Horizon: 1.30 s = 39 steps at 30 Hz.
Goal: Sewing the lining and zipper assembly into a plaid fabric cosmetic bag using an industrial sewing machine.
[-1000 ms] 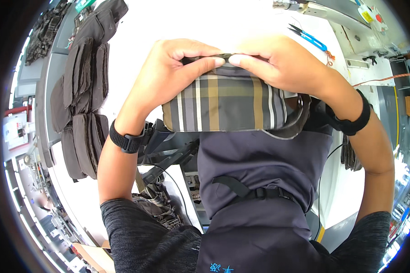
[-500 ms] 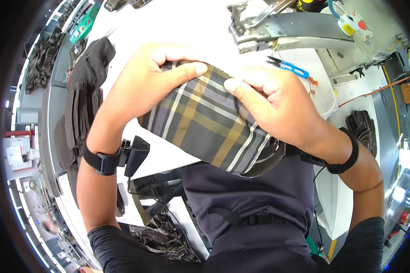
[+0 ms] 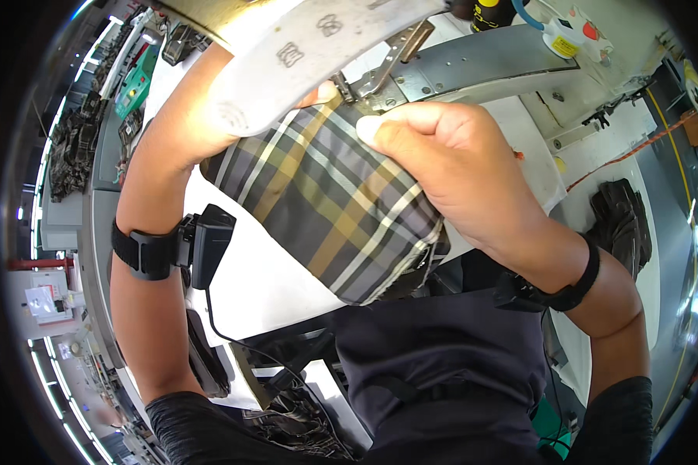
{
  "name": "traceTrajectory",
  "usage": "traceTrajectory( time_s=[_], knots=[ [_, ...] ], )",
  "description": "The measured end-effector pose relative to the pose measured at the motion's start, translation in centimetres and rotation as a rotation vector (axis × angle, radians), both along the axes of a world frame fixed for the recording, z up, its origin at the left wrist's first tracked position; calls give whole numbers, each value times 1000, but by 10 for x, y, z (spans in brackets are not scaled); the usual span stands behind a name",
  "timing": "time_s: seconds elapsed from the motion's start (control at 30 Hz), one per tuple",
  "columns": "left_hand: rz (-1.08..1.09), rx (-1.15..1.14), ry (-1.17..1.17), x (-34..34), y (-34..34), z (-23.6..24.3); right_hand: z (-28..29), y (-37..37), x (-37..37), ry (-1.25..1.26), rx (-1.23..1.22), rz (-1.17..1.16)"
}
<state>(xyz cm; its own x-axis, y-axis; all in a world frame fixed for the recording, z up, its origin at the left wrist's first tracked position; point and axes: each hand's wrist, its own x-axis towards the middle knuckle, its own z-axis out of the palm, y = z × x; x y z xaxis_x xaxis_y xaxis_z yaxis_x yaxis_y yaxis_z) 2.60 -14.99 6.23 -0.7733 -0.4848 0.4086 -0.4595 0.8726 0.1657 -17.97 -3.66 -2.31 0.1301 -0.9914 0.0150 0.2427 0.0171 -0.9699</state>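
Plaid fabric (image 3: 329, 209), checked in grey, tan and white, is lying across the white table (image 3: 264, 291) right under the sewing machine, its far edge being fed in at the metal presser foot (image 3: 347, 87). Starting on the left, stacks of dark cut pieces (image 3: 76, 151) are sitting along a side bench, well apart from the work. The left hand (image 3: 209, 108) is reaching in from that side with a black wrist strap (image 3: 143, 252) carrying a small black box (image 3: 209, 244); most of this hand is being hidden by the pale machine arm (image 3: 310, 50), so only a thumb tip is showing against the plaid's far edge, and I cannot tell how its fingers are set. Moving across, the right hand (image 3: 450, 170) is resting on top of the cloth, its fingers curled and pressed together, thumb and forefinger pinching the plaid's edge just beside the presser foot. Behind it the machine's grey metal bed (image 3: 481, 66) is stretching off rightward. Farther right, another dark bundle (image 3: 620, 221) is lying near the table's edge, and an orange cable (image 3: 636, 147) is running across the surface.
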Motion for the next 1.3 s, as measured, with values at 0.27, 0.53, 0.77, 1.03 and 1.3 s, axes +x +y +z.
traceTrajectory(
  time_s=[0.27,0.53,0.77,1.03,1.3],
  knots=[
    [33,212,-92,-3,-8,3,-7,1,5,56,-29,-48],
    [-113,747,215,16,-37,-27,-10,4,22,53,-106,-179],
    [201,-22,309,14,14,-48,-5,11,27,240,-108,-265],
    [132,-139,422,-18,154,-75,-42,5,20,-195,61,-247],
    [308,-151,441,-31,164,-85,-55,33,5,-567,225,-67]
  ],
)
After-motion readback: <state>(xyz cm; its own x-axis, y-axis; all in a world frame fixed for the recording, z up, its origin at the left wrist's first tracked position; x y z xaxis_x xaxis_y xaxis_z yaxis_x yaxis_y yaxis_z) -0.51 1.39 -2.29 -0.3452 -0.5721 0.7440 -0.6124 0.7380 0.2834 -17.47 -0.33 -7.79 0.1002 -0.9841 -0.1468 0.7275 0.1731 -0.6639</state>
